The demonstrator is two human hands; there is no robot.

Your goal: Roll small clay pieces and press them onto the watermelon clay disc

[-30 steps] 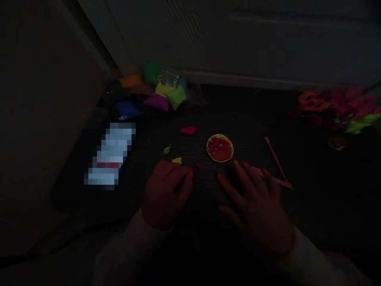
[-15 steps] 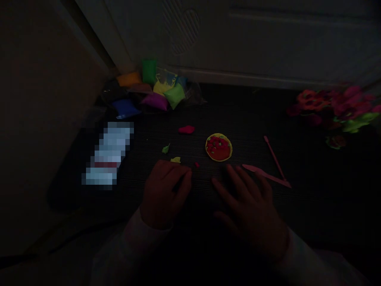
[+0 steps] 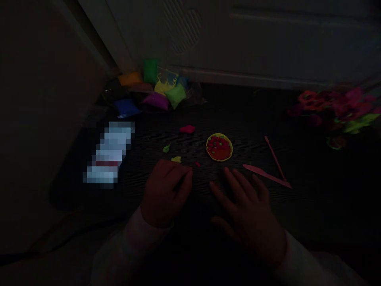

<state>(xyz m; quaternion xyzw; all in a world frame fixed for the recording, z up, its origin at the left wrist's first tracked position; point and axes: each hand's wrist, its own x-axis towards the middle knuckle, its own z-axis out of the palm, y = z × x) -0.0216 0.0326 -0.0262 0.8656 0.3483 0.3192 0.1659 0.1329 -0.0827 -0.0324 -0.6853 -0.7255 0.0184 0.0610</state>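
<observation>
Light is poor; positions are given from the disc (image 3: 222,153), which lies flat on the dark table (image 3: 244,119), yellow-rimmed, with red and green bits covering mainly its far half. The screen (image 3: 108,155) lies well left of the disc. The coloured bags (image 3: 156,101) are heaped left of and beyond it. The left hand (image 3: 165,194) is left of and nearer than the disc, fingers curled, with a narrow gap between thumb and forefinger; whether it grips anything cannot be told. The leaf (image 3: 166,148) lies left of the disc, the yellow scrap (image 3: 176,159) left and slightly nearer, the red lump (image 3: 187,129) left and farther, the red bit (image 3: 197,163) left and nearer. The right hand (image 3: 218,174) is palm down, fingers spread wide, tips just short of the disc's near rim; nothing is seen in its grasp. The knife (image 3: 268,175) lies right of and nearer than the disc, the stick (image 3: 275,159) to its right, the flowers (image 3: 336,105) farther right and beyond.

In the inspector's judgement, good handwork here calls for light, even finger pressure, sleeves kept off the disc, and better light.

No brand, label or writing is legible; the screen is pixelated.
</observation>
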